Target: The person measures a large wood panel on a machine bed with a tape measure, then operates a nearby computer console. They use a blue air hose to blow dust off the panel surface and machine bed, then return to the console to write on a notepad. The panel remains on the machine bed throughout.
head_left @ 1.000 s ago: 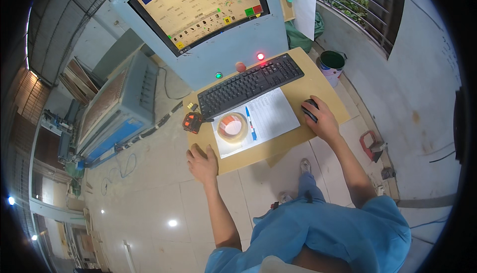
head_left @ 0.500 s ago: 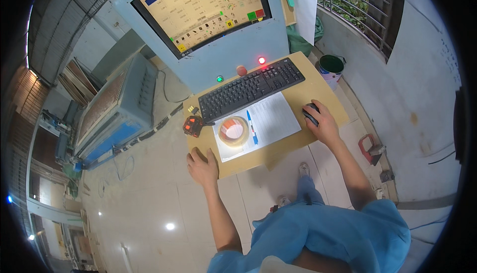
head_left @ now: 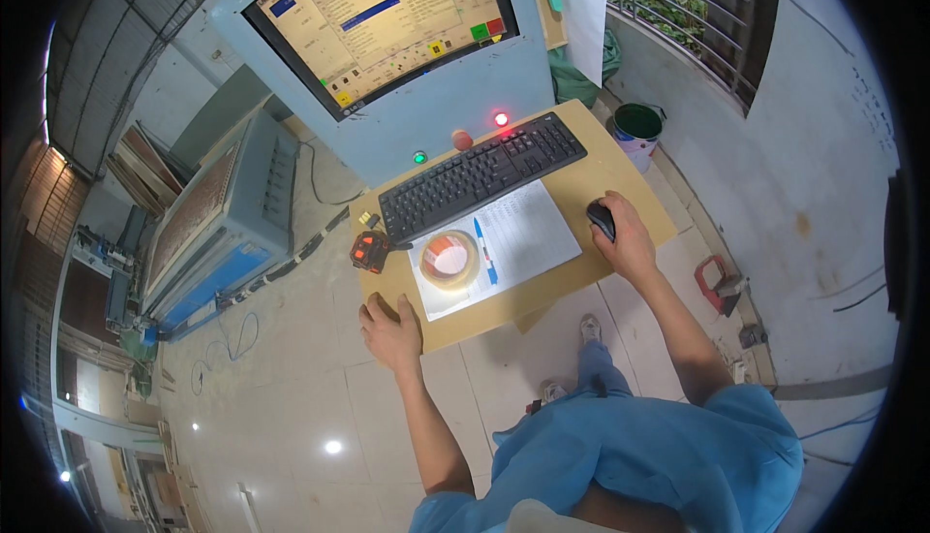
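Black mouse (head_left: 600, 220), right of centre, long axis pointing upper left, held under our right hand (head_left: 630, 239); our left hand (head_left: 392, 332) loosely spread at tan board's (head_left: 635, 194) lower-left corner; tiled floor (head_left: 300, 388) below

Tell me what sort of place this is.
Probably a workshop: there is a light-blue control cabinet with a lit screen, a large grey-and-blue machine at left, and boards beyond it.

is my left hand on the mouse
No, the right hand is on the black computer mouse, while the left hand rests at the tabletop's near left corner.
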{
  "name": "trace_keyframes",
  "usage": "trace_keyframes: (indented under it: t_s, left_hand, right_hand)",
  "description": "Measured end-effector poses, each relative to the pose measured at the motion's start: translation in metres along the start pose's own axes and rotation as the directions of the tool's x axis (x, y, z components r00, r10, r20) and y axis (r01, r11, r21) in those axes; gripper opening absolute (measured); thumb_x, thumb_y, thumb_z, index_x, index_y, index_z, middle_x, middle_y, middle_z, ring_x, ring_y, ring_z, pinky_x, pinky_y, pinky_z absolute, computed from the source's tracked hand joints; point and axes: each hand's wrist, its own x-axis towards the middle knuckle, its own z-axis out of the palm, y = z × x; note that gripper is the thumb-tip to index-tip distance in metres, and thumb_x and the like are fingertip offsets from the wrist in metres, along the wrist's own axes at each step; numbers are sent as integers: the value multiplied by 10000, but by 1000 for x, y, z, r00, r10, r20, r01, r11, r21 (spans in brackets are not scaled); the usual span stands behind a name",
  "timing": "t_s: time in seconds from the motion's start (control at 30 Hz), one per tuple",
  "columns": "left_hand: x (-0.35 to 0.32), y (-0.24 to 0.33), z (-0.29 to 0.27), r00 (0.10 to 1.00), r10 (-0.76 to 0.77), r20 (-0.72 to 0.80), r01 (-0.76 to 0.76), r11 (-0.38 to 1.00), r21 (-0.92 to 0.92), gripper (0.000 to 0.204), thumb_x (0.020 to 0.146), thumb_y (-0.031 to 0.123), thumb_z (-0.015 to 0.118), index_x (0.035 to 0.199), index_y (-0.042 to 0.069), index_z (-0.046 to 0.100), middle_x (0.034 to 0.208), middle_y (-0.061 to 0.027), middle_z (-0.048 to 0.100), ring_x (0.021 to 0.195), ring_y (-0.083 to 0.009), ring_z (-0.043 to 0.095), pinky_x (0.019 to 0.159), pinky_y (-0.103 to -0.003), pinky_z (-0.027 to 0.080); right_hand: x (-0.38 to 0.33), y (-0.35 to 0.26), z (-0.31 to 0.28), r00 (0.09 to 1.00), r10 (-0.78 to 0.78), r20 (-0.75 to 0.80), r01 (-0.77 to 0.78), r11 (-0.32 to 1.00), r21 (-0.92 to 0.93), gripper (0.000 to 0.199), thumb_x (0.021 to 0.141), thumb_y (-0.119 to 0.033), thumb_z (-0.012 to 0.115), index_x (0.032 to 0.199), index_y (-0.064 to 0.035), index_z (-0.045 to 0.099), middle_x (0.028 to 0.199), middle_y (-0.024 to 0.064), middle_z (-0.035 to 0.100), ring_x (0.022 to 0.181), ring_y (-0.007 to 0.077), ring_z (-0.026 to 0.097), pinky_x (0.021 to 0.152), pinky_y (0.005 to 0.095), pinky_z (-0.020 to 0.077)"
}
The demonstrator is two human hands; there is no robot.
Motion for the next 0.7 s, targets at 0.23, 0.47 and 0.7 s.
trace_keyframes:
  t_s: [0.23, 0.47, 0.7]
  left_hand:
    - [-1, 1, 0, 1000, -1, -4, 1, 1000, 18, 628, 949, 477, 650, 1429, 87, 542, 1482, -269, 509, 1251, -472, 570, 1056, -548, 453]
    - [-1, 1, -2, 1000, 15, -12, -15, 1000, 13, 629, 948, 474, 650, 1433, 88, 538, 1476, -270, 513, 1245, -475, 573, 1048, -554, 456]
    - [-2, 1, 0, 1000, 23, -17, -23, 1000, 10, 625, 951, 468, 649, 1430, 83, 535, 1472, -274, 513, 1243, -478, 573, 1043, -556, 457]
  right_hand:
    - [1, -1, 0, 999, 42, 7, -42, 999, -3, 509, 892, -146, 727, 1358, -94, 530, 1483, 218, 523, 1344, 412, 529, 1082, 476, 484]
    - [0, 0, 0, 1000, 23, 13, -23, 1000, -1, 543, 892, -145, 727, 1393, -92, 523, 1488, 218, 519, 1347, 413, 528, 1086, 478, 482]
    - [0, 2, 1, 1000, -6, 2, 6, 1000, -23, 630, 889, -135, 725, 1469, -99, 483, 1465, 209, 532, 1328, 405, 539, 1081, 472, 485]
